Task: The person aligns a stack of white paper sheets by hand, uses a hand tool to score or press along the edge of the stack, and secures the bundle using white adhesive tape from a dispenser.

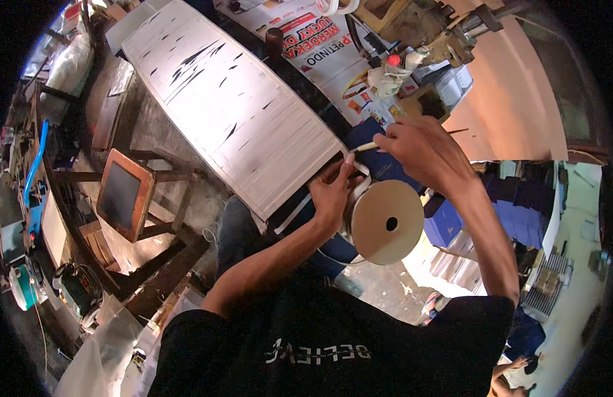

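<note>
A long white block (220,109), apparently many paper sheets pressed in a row with dark streaks on top, runs from the upper left to my hands. At its near right corner is my left hand (331,195), fingers curled and thumb raised, closed on a narrow white ribbon (366,173). The ribbon leads to a large spool (389,221) with a cardboard side and a dark centre hole, just right of that hand. My right hand (422,149) grips a thin stick-like tool (366,147), its pale end pointing at my left thumb; its tip is too small to make out.
Dark blue stacks (518,205) stand on the right, above piled paper (452,268). A wooden stool (126,193) with a dark seat is at left. Beyond the block lie a printed banner (319,53) and a cluttered bench with metal machine parts (445,40). Another person's hand (518,362) shows lower right.
</note>
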Tool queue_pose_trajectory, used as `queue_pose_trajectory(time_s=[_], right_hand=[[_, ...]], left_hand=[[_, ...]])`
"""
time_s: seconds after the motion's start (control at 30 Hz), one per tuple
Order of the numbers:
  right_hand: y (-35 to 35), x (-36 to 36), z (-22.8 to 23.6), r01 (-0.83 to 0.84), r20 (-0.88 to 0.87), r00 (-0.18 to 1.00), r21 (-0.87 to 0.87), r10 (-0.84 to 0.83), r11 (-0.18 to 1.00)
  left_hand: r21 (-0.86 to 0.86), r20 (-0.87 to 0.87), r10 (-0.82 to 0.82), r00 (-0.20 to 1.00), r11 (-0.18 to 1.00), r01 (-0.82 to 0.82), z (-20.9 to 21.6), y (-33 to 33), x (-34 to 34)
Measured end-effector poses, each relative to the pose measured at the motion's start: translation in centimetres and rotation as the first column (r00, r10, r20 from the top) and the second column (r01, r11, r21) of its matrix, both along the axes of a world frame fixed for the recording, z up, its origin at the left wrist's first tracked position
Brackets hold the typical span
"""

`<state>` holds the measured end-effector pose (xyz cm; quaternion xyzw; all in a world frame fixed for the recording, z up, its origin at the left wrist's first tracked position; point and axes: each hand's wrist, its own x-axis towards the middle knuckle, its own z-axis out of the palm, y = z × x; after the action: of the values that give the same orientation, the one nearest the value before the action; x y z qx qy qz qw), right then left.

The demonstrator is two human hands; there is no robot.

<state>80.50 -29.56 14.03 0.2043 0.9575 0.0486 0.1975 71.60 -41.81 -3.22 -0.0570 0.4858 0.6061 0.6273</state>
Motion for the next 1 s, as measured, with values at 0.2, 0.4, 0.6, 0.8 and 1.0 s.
queue_pose_trajectory(time_s=[0.2, 0.4, 0.6, 0.8, 1.0], right_hand=[[0.9, -1.1, -0.5, -0.235, -0.183, 0.951, 0.095, 0.249, 0.967], [1.2, -2.2, -1.1, -0.195, 0.004, 0.981, 0.053, 0.195, 0.979], [0.5, -3.5, -0.4, -0.241, -0.051, 0.968, 0.099, 0.247, 0.965], [0.7, -3.1, -0.8, -0.368, -0.445, 0.832, 0.008, 0.333, 0.93], [1.4, -2.8, -1.7, -0.382, -0.397, 0.842, 0.042, 0.366, 0.923]], left_hand=[[0.074, -0.008, 0.062, 0.998, 0.995, -0.061, -1.1, 0.1, 0.3], [0.05, 0.025, 0.063, 0.998, 0.997, -0.065, -0.9, -0.3, 0.5], [0.051, 0.007, 0.051, 0.999, 0.997, -0.051, -0.1, -0.2, 0.1], [0.032, -0.039, 0.047, 0.998, 0.998, -0.046, 0.2, -0.1, 0.2], [0.044, -0.013, 0.052, 0.999, 0.998, -0.051, 0.0, -0.1, 0.3]])
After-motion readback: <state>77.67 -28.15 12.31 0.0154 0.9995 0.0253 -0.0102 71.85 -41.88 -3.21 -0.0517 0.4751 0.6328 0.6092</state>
